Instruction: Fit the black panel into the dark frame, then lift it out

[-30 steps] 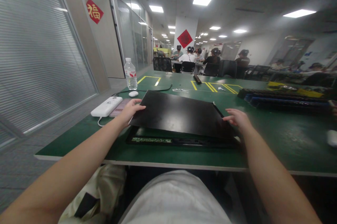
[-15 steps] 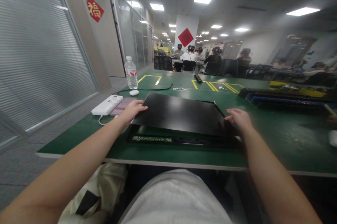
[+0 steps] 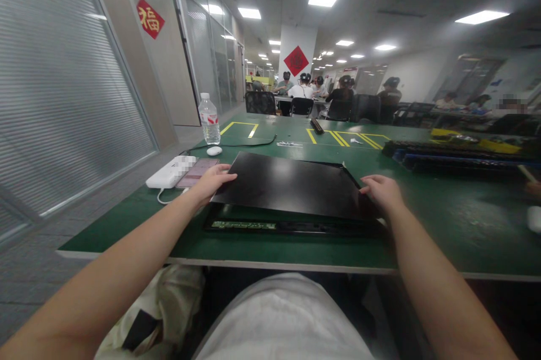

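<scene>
We have the left hand (image 3: 215, 182) closed on the black panel (image 3: 291, 185) at its left edge, thumb on top. Right hand (image 3: 382, 191): fingers nearly together at the panel's right edge; can't tell if they pinch it. Panel sits between our hands, tilted over a dark frame (image 3: 321, 229) with a green circuit strip (image 3: 243, 225). Table (image 3: 105, 233) edge runs nearer us. Pinkish flat item (image 3: 202, 169) just beside left hand; tabletop stretches from right hand toward dark stack (image 3: 448, 158).
</scene>
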### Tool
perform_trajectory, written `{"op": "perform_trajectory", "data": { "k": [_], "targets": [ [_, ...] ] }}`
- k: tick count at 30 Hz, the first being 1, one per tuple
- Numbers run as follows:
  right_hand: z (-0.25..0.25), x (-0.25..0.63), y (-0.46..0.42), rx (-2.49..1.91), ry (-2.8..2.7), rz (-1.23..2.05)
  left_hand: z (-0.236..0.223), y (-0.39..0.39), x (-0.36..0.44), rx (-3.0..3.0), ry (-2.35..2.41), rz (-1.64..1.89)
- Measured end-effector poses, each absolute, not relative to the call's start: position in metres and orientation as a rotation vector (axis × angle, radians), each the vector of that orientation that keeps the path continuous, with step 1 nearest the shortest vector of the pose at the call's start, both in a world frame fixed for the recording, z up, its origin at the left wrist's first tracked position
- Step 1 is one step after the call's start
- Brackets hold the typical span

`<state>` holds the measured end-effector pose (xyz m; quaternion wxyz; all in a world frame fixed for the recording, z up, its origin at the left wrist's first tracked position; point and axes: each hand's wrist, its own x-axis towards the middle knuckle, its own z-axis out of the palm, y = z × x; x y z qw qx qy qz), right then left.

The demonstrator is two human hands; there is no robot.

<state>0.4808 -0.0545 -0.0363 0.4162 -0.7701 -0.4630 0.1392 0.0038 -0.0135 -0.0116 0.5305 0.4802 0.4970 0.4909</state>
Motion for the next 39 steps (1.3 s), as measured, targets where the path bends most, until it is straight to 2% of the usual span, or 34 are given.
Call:
{"op": "perform_trajectory", "data": {
  "k": [25, 39],
  "targets": [
    [-0.027, 0.468, -0.061, -2.09, -1.32, 0.141, -0.021, -0.008, 0.002, 1.185, 1.096, 1.098],
    [-0.028, 0.47, -0.06, -2.072, -1.323, 0.158, -0.023, -0.004, -0.001, 1.229, 1.109, 1.065]
  ]
}}
